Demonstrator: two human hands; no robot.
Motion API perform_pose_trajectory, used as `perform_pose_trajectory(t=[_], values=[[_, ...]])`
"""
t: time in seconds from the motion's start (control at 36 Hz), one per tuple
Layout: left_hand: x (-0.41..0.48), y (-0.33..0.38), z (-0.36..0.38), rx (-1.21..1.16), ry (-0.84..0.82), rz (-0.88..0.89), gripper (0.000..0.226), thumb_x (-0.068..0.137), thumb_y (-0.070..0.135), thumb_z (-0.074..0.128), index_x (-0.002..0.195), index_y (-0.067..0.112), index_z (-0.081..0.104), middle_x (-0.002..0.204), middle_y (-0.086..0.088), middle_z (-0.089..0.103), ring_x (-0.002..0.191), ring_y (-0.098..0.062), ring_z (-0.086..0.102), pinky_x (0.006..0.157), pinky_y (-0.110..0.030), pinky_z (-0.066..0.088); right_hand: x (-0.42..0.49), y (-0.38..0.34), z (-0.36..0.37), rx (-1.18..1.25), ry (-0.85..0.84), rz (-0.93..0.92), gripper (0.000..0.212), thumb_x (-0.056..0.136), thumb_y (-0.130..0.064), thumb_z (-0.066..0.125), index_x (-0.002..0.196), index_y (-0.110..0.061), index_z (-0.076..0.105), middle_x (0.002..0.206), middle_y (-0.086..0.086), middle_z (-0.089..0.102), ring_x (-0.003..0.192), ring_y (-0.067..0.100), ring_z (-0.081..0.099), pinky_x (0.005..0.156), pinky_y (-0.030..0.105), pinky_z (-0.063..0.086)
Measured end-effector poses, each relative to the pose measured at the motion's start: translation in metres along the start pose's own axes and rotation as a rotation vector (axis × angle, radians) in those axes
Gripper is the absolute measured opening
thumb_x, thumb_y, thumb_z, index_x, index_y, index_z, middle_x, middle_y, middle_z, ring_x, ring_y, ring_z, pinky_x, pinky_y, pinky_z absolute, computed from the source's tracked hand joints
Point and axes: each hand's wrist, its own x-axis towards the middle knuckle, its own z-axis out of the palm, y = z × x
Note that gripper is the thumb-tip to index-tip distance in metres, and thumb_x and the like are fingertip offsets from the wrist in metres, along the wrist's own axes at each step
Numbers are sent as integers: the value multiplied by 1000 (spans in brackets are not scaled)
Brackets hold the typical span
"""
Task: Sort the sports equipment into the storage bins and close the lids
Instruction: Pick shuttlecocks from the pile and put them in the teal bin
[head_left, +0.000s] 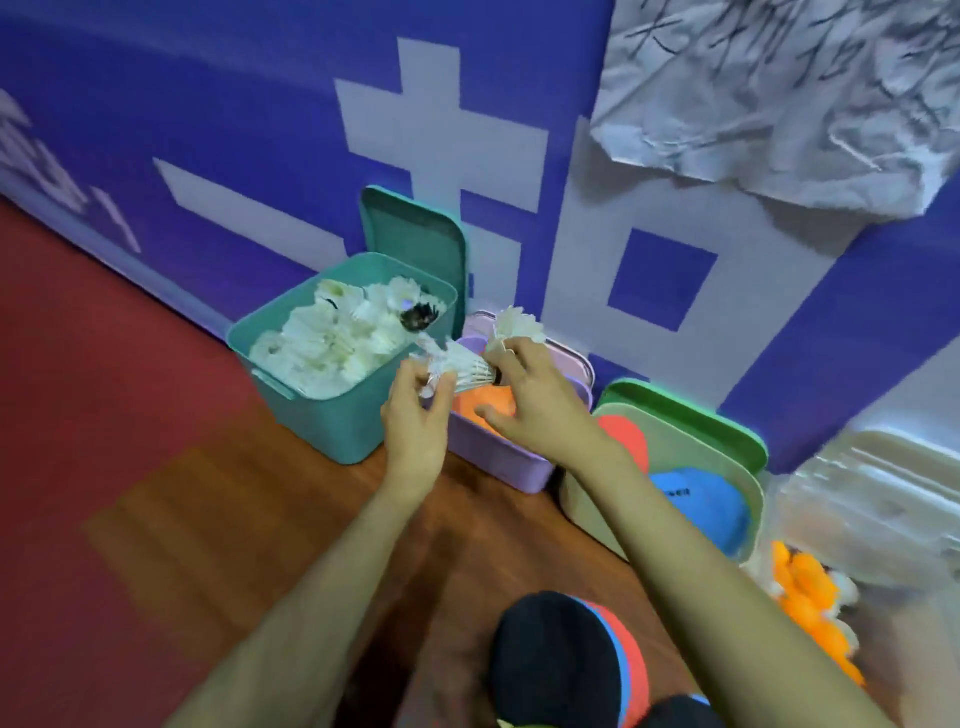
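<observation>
Right at the bottom of the view, nearest the person, a black paddle (556, 670) with a red and blue edge lies on the floor (156, 519), partly cut off by the frame. Off to the right there's a loose pile of orange balls (805, 597) with what look like a few white feathery bits mixed in, too blurry to count.

Further out, both arms reach over the purple bin (498, 457). The left hand (415, 410) pinches the feather skirt of a sideways shuttlecock (462, 366), fingers curled on it. The right hand (535, 400) grips a second shuttlecock (517, 327), feathers sticking up past the fingers. The sideways one's dark cork sits right at those fingers too, and I can't tell if that hand holds it or just touches it.

These things weigh next to nothing and the feathers crush or snap easily, so I'd take them by the cork or go really soft on the skirt.

The purple bin has something orange inside, probably balls, mostly hidden by the hands. Left of it, the teal bin (332, 421) is heaped with white shuttlecocks (327, 343), its teal lid (410, 234) propped against the blue wall (208, 130). On the right, a beige bin (757, 504) holds a red paddle (623, 436) and a blue paddle (696, 504), with a green lid (691, 410) standing behind. None of the lids is on yet.
</observation>
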Motion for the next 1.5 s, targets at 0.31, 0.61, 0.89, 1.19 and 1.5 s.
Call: perform_pose_trajectory(t=[0.31, 0.61, 0.89, 1.19, 1.5], values=[[110, -58, -42, -40, 177, -122, 24, 92, 21, 60, 77, 13, 43, 65, 7, 38, 56, -4, 34, 57, -15, 33, 140, 7, 67, -26, -9, -26, 37, 80, -13, 69, 113, 0, 58, 108, 18, 52, 103, 35, 48, 85, 42, 44], [182, -119, -59, 610, -337, -10, 9, 96, 17, 47, 102, 17, 54, 95, -4, 58, 90, -21, 48, 73, -33, 35, 193, 14, 98, 240, 91, 170, 39, 82, -23, 71, 115, -5, 60, 113, 12, 52, 107, 27, 48, 91, 27, 34], [181, -137, -54, 731, -837, -146, 33, 82, 0, 46, 73, 31, 52, 82, 7, 54, 88, -20, 52, 78, -29, 37, 203, 17, 123, 227, -32, 133, 43, 83, -26, 69, 119, -7, 58, 114, 11, 51, 109, 26, 47, 92, 28, 34], [178, -131, -63, 335, -642, -226, 29, 80, 20, 71, 103, 21, 54, 104, 3, 61, 95, -15, 59, 86, -25, 45, 214, 2, 141, 176, -151, 118, 44, 85, -29, 66, 120, -5, 56, 116, 13, 50, 114, 28, 45, 96, 33, 35], [179, -122, -44, 370, -174, -41, 22, 86, 27, 67, 82, 12, 52, 78, 3, 49, 78, -19, 45, 66, -30, 31, 206, 9, 139, 251, -191, -4, 43, 81, -17, 69, 120, -5, 57, 116, 11, 51, 113, 25, 48, 94, 21, 31]])
